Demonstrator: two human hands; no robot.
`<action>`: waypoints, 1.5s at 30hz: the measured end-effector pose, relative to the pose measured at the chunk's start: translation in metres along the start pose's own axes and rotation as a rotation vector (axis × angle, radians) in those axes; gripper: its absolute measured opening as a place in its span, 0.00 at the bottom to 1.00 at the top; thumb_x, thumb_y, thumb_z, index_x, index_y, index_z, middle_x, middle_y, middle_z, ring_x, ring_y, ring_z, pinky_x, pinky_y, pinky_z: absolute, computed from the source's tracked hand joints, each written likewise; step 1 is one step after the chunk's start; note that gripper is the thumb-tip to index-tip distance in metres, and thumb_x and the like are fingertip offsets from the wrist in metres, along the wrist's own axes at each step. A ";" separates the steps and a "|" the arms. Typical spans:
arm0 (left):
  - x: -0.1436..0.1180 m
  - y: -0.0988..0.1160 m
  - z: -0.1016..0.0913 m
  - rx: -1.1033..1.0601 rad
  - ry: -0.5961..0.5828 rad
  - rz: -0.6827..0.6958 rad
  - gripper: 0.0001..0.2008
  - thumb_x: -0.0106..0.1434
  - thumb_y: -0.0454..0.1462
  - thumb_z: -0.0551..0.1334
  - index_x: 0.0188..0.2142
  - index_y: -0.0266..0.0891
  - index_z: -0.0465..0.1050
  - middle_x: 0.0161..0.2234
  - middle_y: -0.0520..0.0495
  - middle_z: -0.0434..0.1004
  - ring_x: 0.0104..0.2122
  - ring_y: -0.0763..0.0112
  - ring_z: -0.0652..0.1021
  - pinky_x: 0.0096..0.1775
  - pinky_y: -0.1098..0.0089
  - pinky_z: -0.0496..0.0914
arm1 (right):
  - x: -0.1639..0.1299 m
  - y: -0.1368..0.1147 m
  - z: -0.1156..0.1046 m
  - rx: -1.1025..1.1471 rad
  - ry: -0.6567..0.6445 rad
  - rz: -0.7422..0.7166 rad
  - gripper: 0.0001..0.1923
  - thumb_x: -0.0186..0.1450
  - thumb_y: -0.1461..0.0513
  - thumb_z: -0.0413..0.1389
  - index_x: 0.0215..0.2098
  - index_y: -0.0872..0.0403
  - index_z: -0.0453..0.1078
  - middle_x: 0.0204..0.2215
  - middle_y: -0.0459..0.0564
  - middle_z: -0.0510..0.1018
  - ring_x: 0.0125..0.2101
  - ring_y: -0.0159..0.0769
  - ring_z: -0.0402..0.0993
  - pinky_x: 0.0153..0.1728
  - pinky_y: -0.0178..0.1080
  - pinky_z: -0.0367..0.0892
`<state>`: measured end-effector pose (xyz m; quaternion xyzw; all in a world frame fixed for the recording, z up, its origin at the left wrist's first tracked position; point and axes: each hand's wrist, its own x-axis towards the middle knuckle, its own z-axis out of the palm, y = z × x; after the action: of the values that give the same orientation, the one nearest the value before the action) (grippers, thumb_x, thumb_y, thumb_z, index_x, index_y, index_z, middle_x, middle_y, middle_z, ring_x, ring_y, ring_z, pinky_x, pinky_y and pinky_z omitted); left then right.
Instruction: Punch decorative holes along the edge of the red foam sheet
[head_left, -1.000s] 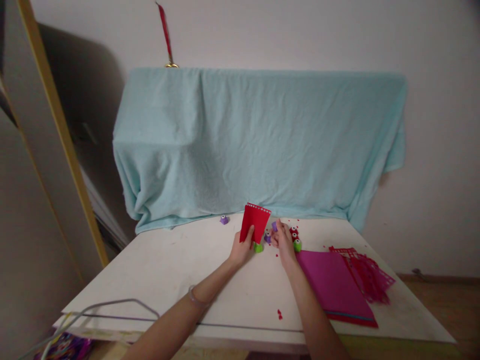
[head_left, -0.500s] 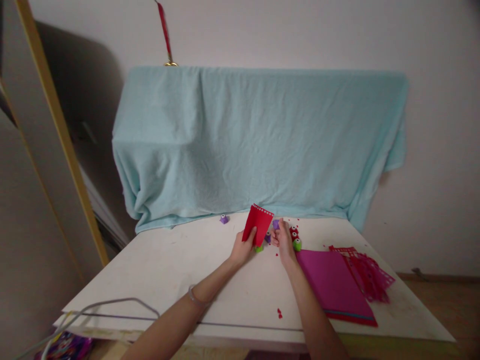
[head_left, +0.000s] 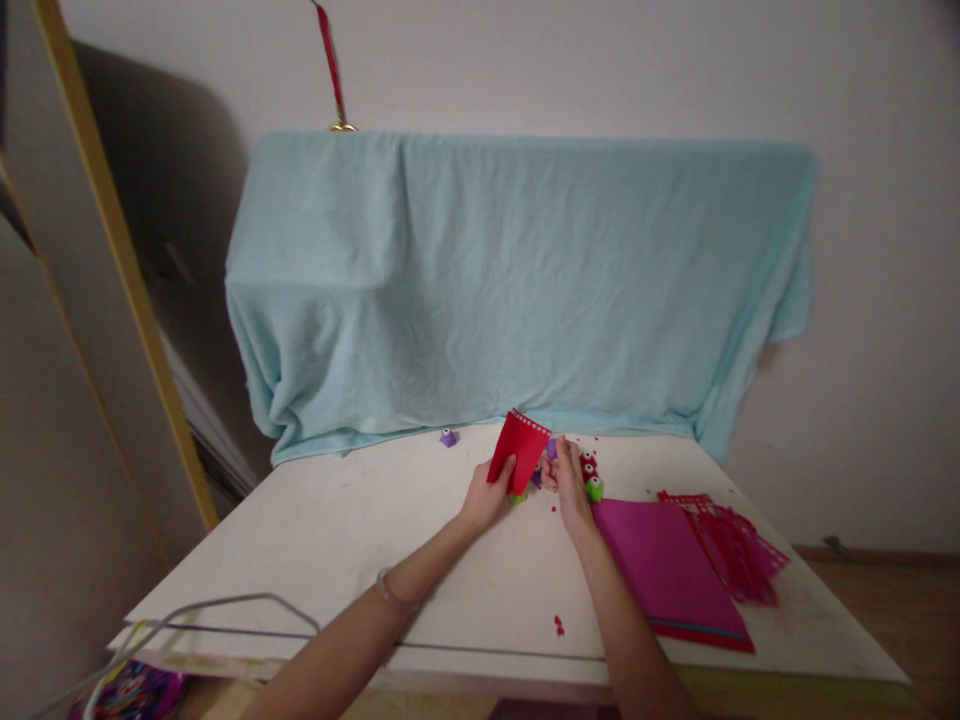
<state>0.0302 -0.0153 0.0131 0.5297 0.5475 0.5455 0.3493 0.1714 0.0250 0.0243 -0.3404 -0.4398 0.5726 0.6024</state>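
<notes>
My left hand (head_left: 485, 498) pinches a small red paper card (head_left: 519, 449) by its lower corner and holds it upright over the white table (head_left: 337, 540); the card's top edge has a row of punched holes. My right hand (head_left: 566, 484) grips a small purple craft punch (head_left: 552, 448) right at the card's right edge. Around both hands lie other little punches: a green punch (head_left: 594, 489), a red punch (head_left: 586, 465), and another green punch (head_left: 516, 497) partly hidden under the card.
A stack of magenta paper sheets (head_left: 667, 572) lies right of my right arm, with cut red paper strips (head_left: 731, 548) beyond it. A lone purple punch (head_left: 448, 437) sits by the light blue draped cloth (head_left: 517, 290). Red scraps (head_left: 559, 627) dot the table. A wire frame (head_left: 217, 620) lies at the front left.
The red card has tilted and shifted slightly right, closing on the purple punch in my right hand. Both arms have otherwise stayed in place.
</notes>
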 end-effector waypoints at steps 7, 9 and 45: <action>0.000 0.004 -0.002 0.015 -0.002 -0.001 0.26 0.61 0.57 0.53 0.26 0.36 0.68 0.20 0.50 0.68 0.22 0.72 0.65 0.25 0.72 0.59 | 0.002 0.004 -0.002 -0.002 -0.013 -0.011 0.21 0.62 0.42 0.53 0.37 0.49 0.59 0.18 0.37 0.65 0.13 0.23 0.53 0.13 0.27 0.47; -0.001 0.004 -0.002 0.010 0.007 -0.002 0.25 0.61 0.57 0.53 0.26 0.36 0.67 0.21 0.50 0.68 0.23 0.72 0.65 0.25 0.73 0.59 | 0.002 0.006 -0.003 -0.006 -0.004 0.004 0.21 0.62 0.42 0.53 0.38 0.49 0.59 0.18 0.37 0.65 0.13 0.23 0.53 0.13 0.27 0.47; -0.005 0.015 -0.002 0.001 -0.032 0.071 0.24 0.64 0.53 0.52 0.35 0.34 0.74 0.22 0.47 0.73 0.22 0.69 0.70 0.29 0.72 0.64 | -0.001 -0.002 0.004 -0.115 0.022 -0.050 0.21 0.51 0.47 0.65 0.34 0.50 0.67 0.17 0.38 0.64 0.14 0.25 0.54 0.13 0.29 0.48</action>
<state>0.0319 -0.0233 0.0274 0.5579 0.5229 0.5486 0.3381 0.1681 0.0232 0.0271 -0.3695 -0.4737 0.5274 0.6008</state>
